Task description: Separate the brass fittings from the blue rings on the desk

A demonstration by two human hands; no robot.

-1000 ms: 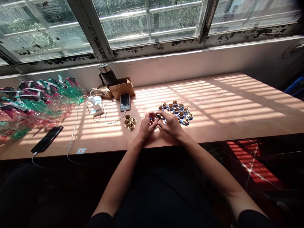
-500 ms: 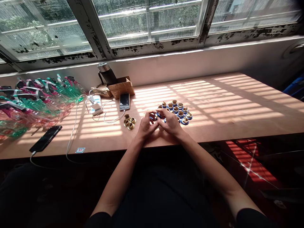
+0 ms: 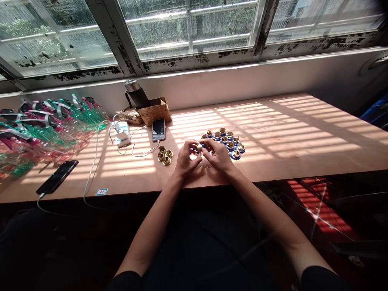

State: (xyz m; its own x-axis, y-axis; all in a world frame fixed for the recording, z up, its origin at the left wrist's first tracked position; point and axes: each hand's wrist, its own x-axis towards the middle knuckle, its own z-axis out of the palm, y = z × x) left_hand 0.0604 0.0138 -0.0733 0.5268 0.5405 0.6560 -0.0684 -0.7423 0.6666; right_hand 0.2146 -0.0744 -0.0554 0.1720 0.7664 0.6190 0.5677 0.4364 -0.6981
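My left hand (image 3: 188,157) and my right hand (image 3: 218,157) meet above the wooden bench top (image 3: 291,157), their fingertips pinching a small brass fitting (image 3: 199,147). A bit of blue shows beside it, partly hidden by my fingers. Just beyond my right hand lies a cluster of brass fittings with blue rings (image 3: 228,141), several of them, standing close together. To the left of my left hand sit several loose brass fittings without blue rings (image 3: 164,156).
Transparent green and pink plastic bottles (image 3: 45,129) lie piled at the far left, next to a black phone (image 3: 57,177). A second phone (image 3: 159,129), white charger (image 3: 123,134), cardboard box (image 3: 153,112) and flask (image 3: 136,93) stand along the back. Windows run behind.
The brass fitting now shows clearly between my fingertips, where earlier my fingers mostly covered it. My hands have stayed in nearly the same place above the bench.
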